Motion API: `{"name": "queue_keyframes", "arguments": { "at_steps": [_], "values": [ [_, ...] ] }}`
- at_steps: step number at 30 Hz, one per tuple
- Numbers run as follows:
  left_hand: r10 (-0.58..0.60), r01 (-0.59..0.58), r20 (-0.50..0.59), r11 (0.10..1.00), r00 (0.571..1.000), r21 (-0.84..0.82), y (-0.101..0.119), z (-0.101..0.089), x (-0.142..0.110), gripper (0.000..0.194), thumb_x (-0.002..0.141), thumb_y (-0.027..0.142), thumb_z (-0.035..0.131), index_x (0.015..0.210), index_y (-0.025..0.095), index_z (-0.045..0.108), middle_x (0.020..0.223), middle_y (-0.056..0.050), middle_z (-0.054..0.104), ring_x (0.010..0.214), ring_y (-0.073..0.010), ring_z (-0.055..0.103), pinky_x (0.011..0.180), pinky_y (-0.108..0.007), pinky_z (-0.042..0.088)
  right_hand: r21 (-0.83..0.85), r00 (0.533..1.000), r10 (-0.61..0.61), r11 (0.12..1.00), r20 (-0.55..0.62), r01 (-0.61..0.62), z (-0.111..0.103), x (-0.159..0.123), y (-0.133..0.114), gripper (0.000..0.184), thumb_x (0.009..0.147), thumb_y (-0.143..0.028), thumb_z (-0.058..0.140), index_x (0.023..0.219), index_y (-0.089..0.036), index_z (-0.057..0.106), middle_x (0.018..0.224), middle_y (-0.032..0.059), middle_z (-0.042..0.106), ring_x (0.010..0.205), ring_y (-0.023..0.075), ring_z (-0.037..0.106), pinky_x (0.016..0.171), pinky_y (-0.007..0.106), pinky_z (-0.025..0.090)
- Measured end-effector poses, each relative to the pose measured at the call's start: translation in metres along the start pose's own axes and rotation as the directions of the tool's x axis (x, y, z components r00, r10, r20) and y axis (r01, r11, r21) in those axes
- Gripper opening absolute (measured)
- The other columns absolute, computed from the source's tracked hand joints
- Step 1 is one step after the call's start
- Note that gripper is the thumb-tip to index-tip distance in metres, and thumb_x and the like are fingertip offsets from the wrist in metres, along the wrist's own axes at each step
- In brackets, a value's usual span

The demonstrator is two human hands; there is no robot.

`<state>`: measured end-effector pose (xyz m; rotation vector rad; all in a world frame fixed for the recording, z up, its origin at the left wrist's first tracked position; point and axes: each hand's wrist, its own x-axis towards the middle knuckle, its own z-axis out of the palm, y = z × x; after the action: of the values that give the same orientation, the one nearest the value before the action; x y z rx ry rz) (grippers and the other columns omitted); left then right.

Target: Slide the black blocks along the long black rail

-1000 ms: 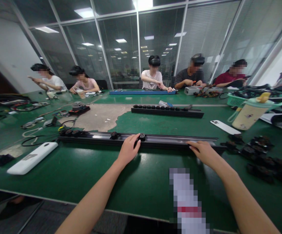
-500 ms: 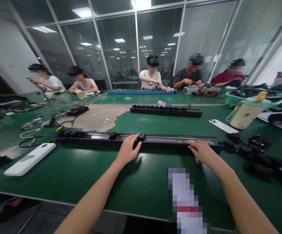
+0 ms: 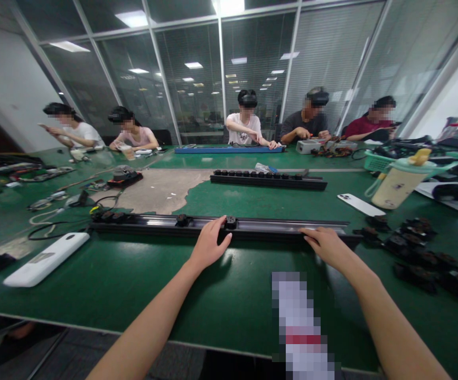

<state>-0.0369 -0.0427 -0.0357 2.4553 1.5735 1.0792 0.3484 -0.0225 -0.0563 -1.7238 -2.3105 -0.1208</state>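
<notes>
A long black rail (image 3: 272,226) with an open channel lies across the table in front of me. Several black socket modules sit in it: a few at the left end, one socket module (image 3: 181,219) left of centre and another socket module (image 3: 231,222) near the middle. My left hand (image 3: 209,244) lies over the rail just left of that middle module, thumb spread from the fingers; whether it touches the module I cannot tell. Farther right, my right hand (image 3: 326,245) has its fingers on the rail and its thumb at the near wall, closed around the edge.
Loose black modules (image 3: 411,240) lie to the right. Behind stands a second rail (image 3: 268,182) filled with modules. A white phone (image 3: 359,204), a cup (image 3: 399,182), a white power bank (image 3: 48,258) and cables surround the work. Several co-workers sit across the green table (image 3: 133,295).
My left thumb has shifted slightly to the right, and the middle module's face shows a little more. Otherwise the hands and rail hold their places; the view has drifted slightly.
</notes>
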Motion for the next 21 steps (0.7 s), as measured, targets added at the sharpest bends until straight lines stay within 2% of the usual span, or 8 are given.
{"name": "queue_keyframes", "arguments": {
  "at_steps": [9, 21],
  "values": [
    [-0.002, 0.002, 0.004, 1.0, 1.0, -0.015, 0.0049, -0.0013, 0.0004, 0.045, 0.098, 0.036, 0.055, 0.139, 0.018, 0.055, 0.138, -0.015, 0.065, 0.13, -0.0292, 0.059, 0.115, -0.051, 0.044, 0.011, 1.0, 0.002, 1.0, 0.016, -0.002, -0.0025, -0.0002, -0.0021, 0.044, 0.103, -0.025, 0.041, 0.135, -0.018, 0.071, 0.096, 0.0141, 0.072, 0.09, 0.0268, 0.065, 0.09, 0.038, 0.047],
    [-0.001, 0.001, 0.016, 1.0, 1.0, -0.02, 0.0032, 0.0003, 0.0004, 0.046, 0.098, 0.037, 0.055, 0.14, 0.019, 0.054, 0.14, -0.014, 0.063, 0.132, -0.0287, 0.057, 0.116, -0.049, 0.041, 0.004, 1.0, 0.008, 1.0, 0.012, -0.008, 0.0004, 0.0005, 0.0005, 0.043, 0.102, -0.026, 0.044, 0.135, -0.018, 0.071, 0.095, 0.0141, 0.072, 0.092, 0.0277, 0.065, 0.092, 0.039, 0.048]
  ]
}}
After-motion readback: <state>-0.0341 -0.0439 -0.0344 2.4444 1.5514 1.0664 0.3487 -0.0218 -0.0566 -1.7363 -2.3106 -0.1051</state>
